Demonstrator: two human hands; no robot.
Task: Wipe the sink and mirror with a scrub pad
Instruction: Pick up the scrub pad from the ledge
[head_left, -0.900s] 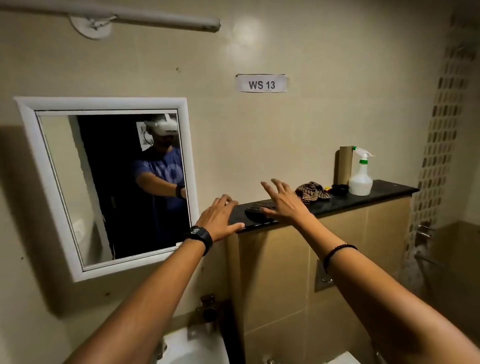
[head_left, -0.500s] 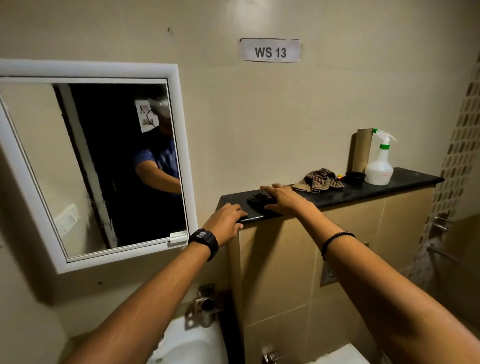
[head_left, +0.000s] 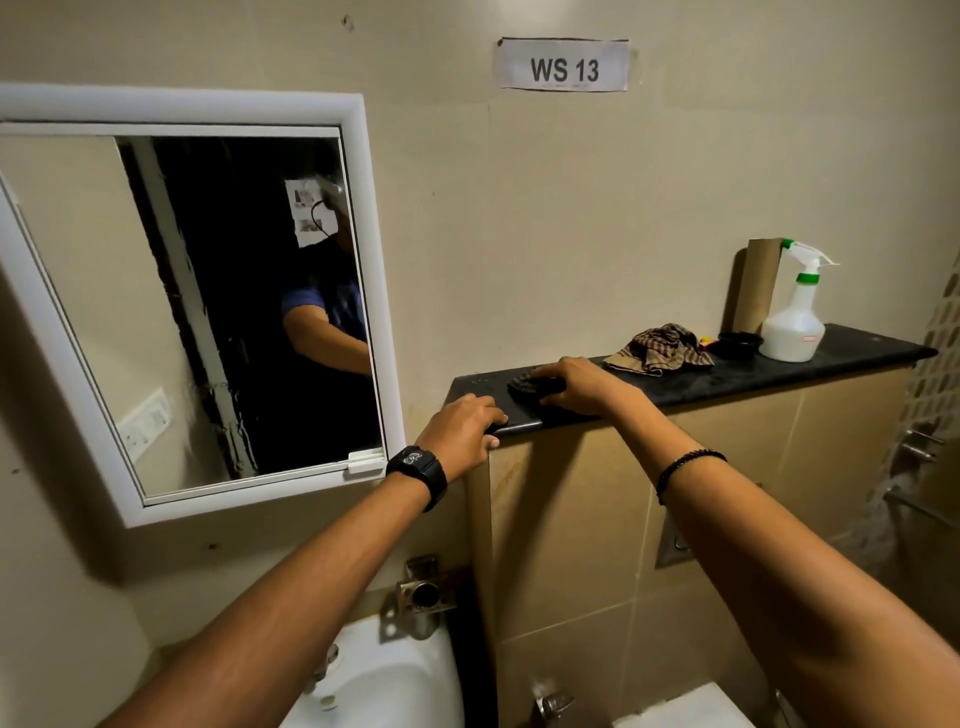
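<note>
Scrub pad (head_left: 525, 387) lies on the black ledge (head_left: 779, 376), centre of the frame, near the ledge's left end. Right hand (head_left: 576, 385) sits on top of it, palm down, fingers curled over and around the pad, closing on it; only the pad's dark left part pokes out past the fingertips. Whether the pad is lifted off the ledge yet: can't tell, looks flat on the stone.

Left hand (head_left: 462, 434) is just lower left of the pad, apart from it w/ a strip of bare ledge between. Fingers bent over the ledge's front left corner, thumb under the edge, gripping the stone itself, holding nothing else. Black watch (head_left: 418, 474) on that wrist; thin bead band (head_left: 685, 465) on the right forearm.

Further right on the ledge, well apart from both hands: crumpled checked cloth (head_left: 662, 348), small black dish (head_left: 740, 343), white spray bottle (head_left: 792, 319) w/ green collar, cardboard tube (head_left: 756, 286) standing vs. the wall behind the bottle.

Mirror (head_left: 104, 312) in white frame fills the left of the frame, left of both hands, untouched. White sink (head_left: 384, 680) at bottom centre, under the left forearm. Paper label (head_left: 563, 65) reading "WS 13" at top, right of centre.
</note>
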